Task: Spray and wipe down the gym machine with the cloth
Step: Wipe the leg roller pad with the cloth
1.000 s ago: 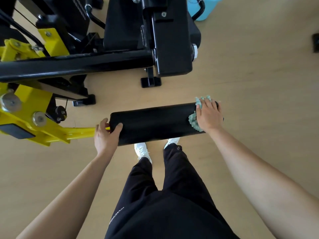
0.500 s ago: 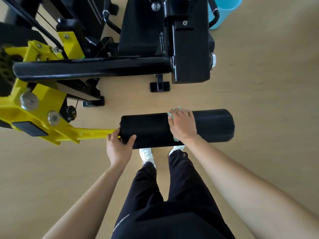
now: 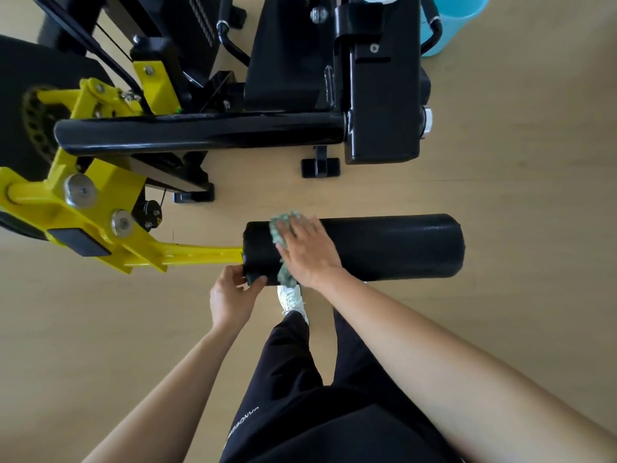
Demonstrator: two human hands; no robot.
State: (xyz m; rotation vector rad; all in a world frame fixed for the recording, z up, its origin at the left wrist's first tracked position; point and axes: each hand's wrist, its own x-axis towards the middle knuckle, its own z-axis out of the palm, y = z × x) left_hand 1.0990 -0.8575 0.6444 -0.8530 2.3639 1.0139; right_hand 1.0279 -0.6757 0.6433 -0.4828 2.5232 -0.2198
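Note:
A black padded roller point(image 3: 394, 248) sticks out to the right from a yellow arm point(image 3: 200, 253) of the black and yellow gym machine point(image 3: 213, 132). My right hand point(image 3: 309, 252) lies flat on a green cloth point(image 3: 282, 225), pressing it onto the roller near its left end. The cloth shows above and below my palm. My left hand point(image 3: 232, 297) grips the roller's left end from below, thumb on the front face. No spray bottle is in view.
A light blue bucket point(image 3: 457, 25) stands on the wooden floor at the top right, behind the machine's black frame. My legs in black trousers and a white shoe point(image 3: 293, 300) are directly under the roller. Machine feet point(image 3: 320, 167) rest on the floor.
My right hand has slid the cloth along the roller from its right end to near its left end. My left hand has kept its grip on the left end.

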